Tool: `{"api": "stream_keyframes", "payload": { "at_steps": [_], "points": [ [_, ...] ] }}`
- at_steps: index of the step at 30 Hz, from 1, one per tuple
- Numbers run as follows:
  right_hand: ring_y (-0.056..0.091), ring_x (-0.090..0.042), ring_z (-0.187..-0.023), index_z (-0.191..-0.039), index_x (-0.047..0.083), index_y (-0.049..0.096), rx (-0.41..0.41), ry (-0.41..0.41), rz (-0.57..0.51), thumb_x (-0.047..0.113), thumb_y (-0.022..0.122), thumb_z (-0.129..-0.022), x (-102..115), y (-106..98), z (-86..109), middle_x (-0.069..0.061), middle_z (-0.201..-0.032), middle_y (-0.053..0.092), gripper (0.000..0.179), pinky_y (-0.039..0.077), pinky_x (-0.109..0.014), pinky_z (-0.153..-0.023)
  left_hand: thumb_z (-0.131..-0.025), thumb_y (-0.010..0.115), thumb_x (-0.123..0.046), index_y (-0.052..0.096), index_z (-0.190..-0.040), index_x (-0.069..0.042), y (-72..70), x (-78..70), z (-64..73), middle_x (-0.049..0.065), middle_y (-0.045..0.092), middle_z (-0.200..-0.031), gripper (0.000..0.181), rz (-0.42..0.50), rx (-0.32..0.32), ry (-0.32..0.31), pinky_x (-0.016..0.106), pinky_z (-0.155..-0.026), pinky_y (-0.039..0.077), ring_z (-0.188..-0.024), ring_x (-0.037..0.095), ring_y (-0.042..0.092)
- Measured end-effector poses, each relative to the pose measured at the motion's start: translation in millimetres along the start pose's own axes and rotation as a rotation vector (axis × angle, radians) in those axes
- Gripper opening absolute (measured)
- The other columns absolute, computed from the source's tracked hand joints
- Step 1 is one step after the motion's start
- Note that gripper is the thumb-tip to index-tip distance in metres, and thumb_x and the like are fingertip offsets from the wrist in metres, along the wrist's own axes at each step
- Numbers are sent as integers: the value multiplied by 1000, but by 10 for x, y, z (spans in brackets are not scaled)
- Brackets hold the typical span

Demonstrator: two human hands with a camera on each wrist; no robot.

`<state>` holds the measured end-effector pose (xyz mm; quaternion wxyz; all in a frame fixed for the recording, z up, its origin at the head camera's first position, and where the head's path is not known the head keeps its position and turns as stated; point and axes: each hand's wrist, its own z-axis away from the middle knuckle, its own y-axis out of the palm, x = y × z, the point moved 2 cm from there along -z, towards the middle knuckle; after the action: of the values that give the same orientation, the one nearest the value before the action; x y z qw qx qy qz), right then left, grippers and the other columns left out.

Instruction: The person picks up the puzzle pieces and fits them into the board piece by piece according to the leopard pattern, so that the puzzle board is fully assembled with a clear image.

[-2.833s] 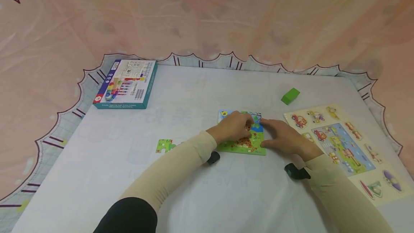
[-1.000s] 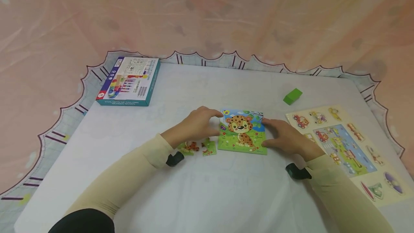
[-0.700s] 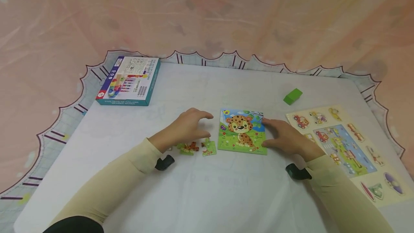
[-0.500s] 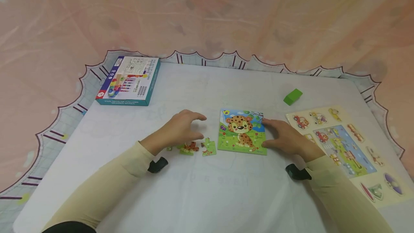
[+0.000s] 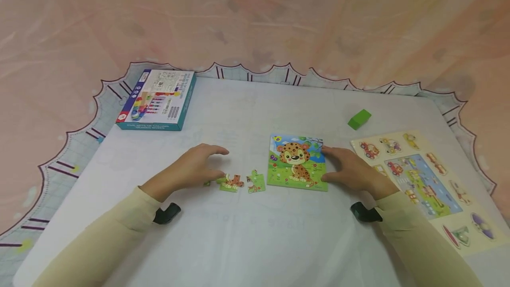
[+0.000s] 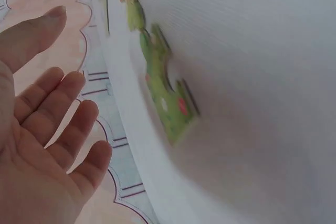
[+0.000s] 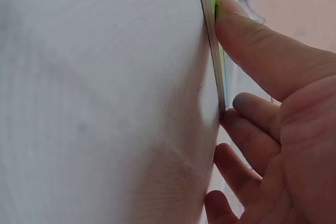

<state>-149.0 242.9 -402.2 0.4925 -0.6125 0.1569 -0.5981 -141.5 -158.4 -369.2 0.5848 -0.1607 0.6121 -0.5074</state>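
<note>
Touching leopard board (image 5: 295,163): right hand (image 5: 352,169); box (image 5: 157,101) closed.

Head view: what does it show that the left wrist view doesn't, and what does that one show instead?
Only the head view shows the right hand, at the leopard board, and the box.

Only the left wrist view shows the palm of the left hand and the notched side of the nearest puzzle piece.

Both show the left hand, other puzzle pieces and the white tabletop.
</note>
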Motion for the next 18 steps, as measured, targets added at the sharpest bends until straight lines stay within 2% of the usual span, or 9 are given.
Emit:
{"api": "stream_keyframes", "payload": {
  "at_steps": [8, 18],
  "points": [
    [28, -44, -143, -148, -1, 43, 1, 3, -8, 30, 80, -85, 4, 14, -15, -24, -153, 38, 80, 21, -59, -114, -85, 80, -22, 63, -133, -7, -2, 207, 160, 11, 61, -134, 54, -3, 10, -39, 57, -107, 37, -132, 37, 47],
    [28, -44, -143, -148, -1, 43, 0, 8, 10, 30, 80, -86, -6, 11, -5, -24, -153, 38, 79, 21, -60, -114, -84, 77, -15, 65, -127, -4, -20, 358, 327, 12, 63, -128, 45, -19, 45, -36, 57, -106, 38, -124, 37, 51]
  ]
}}
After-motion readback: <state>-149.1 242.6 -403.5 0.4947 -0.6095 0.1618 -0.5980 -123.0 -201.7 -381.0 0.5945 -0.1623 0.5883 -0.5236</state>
